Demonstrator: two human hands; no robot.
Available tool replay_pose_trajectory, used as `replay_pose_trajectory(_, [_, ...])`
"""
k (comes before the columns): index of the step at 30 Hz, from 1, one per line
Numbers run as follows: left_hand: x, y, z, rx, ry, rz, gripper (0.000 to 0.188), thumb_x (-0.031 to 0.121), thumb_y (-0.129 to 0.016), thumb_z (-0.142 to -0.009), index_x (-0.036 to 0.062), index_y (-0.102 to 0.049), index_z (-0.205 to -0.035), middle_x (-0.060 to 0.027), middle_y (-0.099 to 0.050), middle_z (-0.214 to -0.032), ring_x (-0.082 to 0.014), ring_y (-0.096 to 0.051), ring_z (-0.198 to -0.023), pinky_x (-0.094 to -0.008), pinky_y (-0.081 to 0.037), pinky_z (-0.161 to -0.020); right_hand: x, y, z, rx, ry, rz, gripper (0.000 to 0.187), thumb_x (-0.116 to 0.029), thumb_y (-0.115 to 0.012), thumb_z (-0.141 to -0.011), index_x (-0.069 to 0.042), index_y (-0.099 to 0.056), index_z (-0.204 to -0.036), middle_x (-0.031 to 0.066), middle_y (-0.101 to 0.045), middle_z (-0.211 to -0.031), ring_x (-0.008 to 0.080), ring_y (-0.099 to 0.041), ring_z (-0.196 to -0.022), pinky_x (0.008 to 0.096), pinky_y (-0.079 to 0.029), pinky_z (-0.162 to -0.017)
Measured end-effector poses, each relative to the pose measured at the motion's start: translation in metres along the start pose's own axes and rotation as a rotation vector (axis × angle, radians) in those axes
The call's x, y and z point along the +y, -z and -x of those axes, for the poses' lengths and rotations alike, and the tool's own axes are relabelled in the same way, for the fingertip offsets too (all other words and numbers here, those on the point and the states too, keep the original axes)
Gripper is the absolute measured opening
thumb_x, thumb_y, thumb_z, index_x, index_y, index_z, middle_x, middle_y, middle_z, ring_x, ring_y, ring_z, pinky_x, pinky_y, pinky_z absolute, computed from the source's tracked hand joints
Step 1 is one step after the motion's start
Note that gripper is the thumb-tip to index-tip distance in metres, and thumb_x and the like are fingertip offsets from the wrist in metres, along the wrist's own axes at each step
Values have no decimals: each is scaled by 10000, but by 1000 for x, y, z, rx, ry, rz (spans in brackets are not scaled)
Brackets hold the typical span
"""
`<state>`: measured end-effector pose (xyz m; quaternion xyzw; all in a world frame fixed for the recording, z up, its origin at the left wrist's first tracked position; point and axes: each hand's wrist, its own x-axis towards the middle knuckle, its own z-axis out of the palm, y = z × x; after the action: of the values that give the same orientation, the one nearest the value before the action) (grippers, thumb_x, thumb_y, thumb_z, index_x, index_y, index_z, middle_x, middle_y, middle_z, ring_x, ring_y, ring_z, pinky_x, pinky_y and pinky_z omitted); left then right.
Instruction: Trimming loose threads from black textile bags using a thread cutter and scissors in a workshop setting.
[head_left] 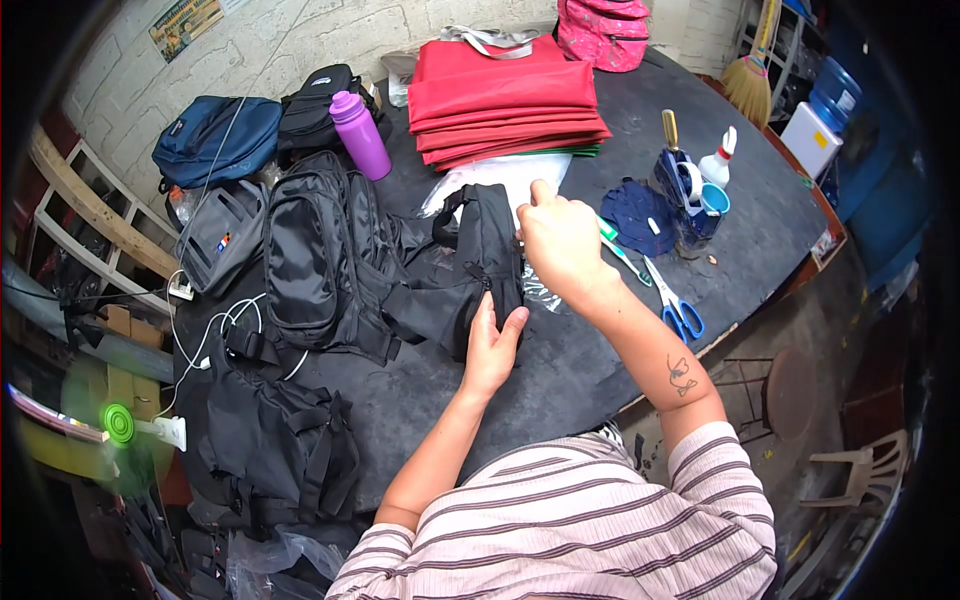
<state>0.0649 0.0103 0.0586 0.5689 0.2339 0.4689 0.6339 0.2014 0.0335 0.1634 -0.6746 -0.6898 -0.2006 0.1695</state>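
Observation:
A small black bag (490, 240) with a zipper and a short handle loop stands on the dark table before me. My left hand (492, 345) grips its near lower end, thumb on the right side and fingers against the front. My right hand (562, 240) is a closed fist at the bag's right edge, knuckles up. Whatever those fingers pinch is hidden beneath them. Black fabric (430, 312) spreads from the bag toward a larger black backpack (305, 260) on the left. Clear plastic (545, 290) lies partly under the right hand.
Folded red fabric bags (505, 100) are stacked at the back, beside a purple bottle (362, 135). Blue-handled scissors (675, 305), a toothbrush (625, 250) and a dark blue cloth (640, 215) lie right. More black bags (265, 430) fill the left, near a spinning green fan (118, 425).

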Motion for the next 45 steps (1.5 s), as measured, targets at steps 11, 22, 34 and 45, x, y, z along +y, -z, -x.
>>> replay_pose_trajectory(11, [5,8,-5,32,-7,-104,360,124,-554,-917,-27,-475,-1235,-76,-571,-1144,-133,-499,-1065,-256,-379,-929,-2,27,41,112,-94,-318,195,-200,-674,-743,-27,-594,-782,126,-534,-819,276,-605,-702,385,-470,-610])
replay_pose_trajectory(22, [35,20,-12,-29,142,358,471,14,-590,-835,7,-400,-1266,-61,-530,-1142,-140,-506,-1064,-289,-377,-957,-9,-40,92,-170,-440,-1510,315,-4,-778,-658,-8,-600,-918,8,-585,-891,84,-534,-802,226,-438,-770])
replay_pose_trajectory(34, [41,5,-10,162,-20,49,254,-117,-617,-778,-35,-538,-1005,-71,-625,-952,-89,-590,-859,-204,-476,-768,-23,-29,67,339,-167,-1171,182,47,-705,-657,2,-619,-811,78,-579,-767,191,-594,-712,279,-463,-619])
replay_pose_trajectory(45, [35,2,-12,195,-59,-12,219,-106,-615,-782,-16,-525,-960,-42,-602,-896,-62,-553,-804,-192,-453,-708,11,-65,74,134,-638,-1867,193,-160,-550,-904,-13,-633,-811,5,-614,-721,5,-388,-536,187,-313,-492])
